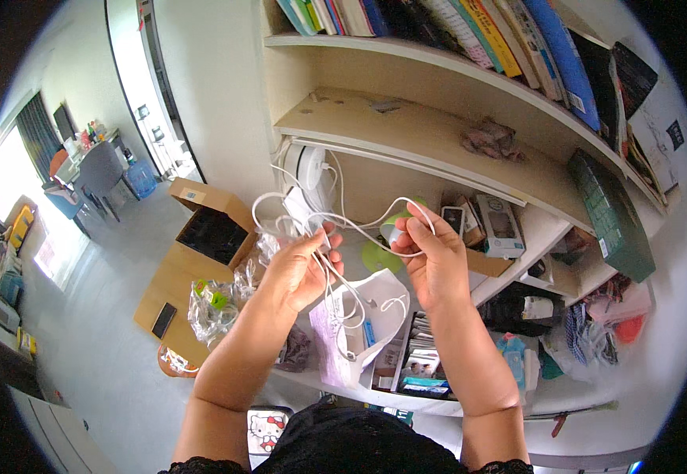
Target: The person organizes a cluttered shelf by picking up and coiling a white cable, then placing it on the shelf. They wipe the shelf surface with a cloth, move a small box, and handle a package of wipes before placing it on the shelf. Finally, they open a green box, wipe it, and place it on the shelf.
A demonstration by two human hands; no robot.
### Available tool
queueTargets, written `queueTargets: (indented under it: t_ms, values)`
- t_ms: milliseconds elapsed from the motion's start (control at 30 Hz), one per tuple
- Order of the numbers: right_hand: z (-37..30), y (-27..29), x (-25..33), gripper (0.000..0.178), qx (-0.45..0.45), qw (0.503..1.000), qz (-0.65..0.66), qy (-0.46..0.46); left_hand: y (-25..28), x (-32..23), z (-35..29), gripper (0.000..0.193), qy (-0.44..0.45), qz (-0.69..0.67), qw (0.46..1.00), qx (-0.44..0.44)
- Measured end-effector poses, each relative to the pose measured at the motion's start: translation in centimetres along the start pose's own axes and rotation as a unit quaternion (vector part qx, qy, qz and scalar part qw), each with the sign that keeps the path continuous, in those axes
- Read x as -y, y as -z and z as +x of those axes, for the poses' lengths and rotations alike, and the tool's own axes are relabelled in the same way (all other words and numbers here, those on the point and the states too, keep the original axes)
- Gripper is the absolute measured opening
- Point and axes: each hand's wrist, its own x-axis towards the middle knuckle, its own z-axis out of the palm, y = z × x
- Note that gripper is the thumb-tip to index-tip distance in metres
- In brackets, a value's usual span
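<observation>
My left hand [302,268] is closed round a bundle of white cables [335,294], whose loops and ends dangle below it. From that bundle one strand runs across to my right hand [433,257], which pinches it between thumb and fingers. Just beyond my left hand is a white block [300,207], perhaps a power strip or adapter; its exact kind is unclear. Behind it stands a white rounded device [309,167] with a cord. Under the hanging cables lies an open white paper bag [329,347]. A green and white round object [387,245] is partly hidden by my right hand.
Shelves with books [486,35] rise ahead. An open cardboard box [215,225], clear plastic wrapping [215,308] and a phone [163,319] are at left. A box of packets [422,355] sits below my right forearm; a dark green box [612,217] leans at the right.
</observation>
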Motion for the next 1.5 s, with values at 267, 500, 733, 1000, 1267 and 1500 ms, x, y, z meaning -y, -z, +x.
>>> queueTargets:
  t_ms: [267, 500, 733, 1000, 1267, 1500]
  values:
    - [-1.2, -0.2, -0.1, 0.023, 0.205, 0.961, -0.149, 0.106, 2.2, 1.3, 0.8, 0.018, 0.055, -0.165, 0.984, 0.028]
    - [-5.1, -1.3, 1.6, 0.037, 0.323, 0.740, -0.570, 0.153, -0.7, 0.4, 0.6, 0.042, 0.010, -0.210, 0.970, 0.124]
    - [-4.8, 2.8, 0.2, 0.029, 0.225, 0.925, -0.304, 0.029, -3.3, 0.6, 1.4, 0.039, -0.015, -0.192, 0.959, 0.206]
    - [-2.2, 3.9, 0.1, 0.060, -0.026, 0.873, -0.439, 0.210, -2.9, 1.9, 5.3, 0.012, -0.117, -0.091, 0.980, 0.133]
    - [2.9, 0.7, -2.8, 0.077, 0.138, 0.661, -0.723, 0.143, -4.1, 3.1, 5.6, 0.027, -0.061, -0.202, 0.974, 0.078]
    - [4.7, 2.1, -5.1, 0.041, 0.195, 0.644, -0.722, 0.162, -0.1, 2.9, 6.8, 0.036, -0.044, -0.142, 0.984, 0.100]
